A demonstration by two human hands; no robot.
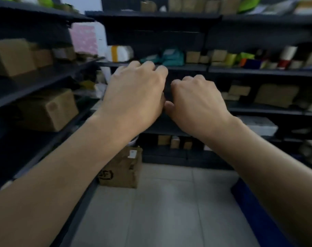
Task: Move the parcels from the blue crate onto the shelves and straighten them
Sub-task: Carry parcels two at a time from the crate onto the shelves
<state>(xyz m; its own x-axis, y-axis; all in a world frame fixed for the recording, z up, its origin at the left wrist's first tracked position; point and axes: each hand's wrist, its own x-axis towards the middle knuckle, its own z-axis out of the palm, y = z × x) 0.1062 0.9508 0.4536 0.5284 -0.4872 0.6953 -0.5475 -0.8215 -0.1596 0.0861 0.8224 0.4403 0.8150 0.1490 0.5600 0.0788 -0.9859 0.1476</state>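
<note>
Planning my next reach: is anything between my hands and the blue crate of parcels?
Nothing visible blocks it. The left hand and right hand are raised toward the shelves, holding nothing visible. The blue crate shows only an edge at lower right, over bare floor.

Two bare hands, the left hand (134, 93) and the right hand (196, 102), are seen raised side by side with fingers curled. One brown cardboard box with a white label (121, 168) is counted on the tiled floor below the hands. Two teal plastic mailer bags (171, 57) are counted just above them, and three small brown cartons (174, 141) below. One blue crate edge (258, 211) is shown lower right.
</note>
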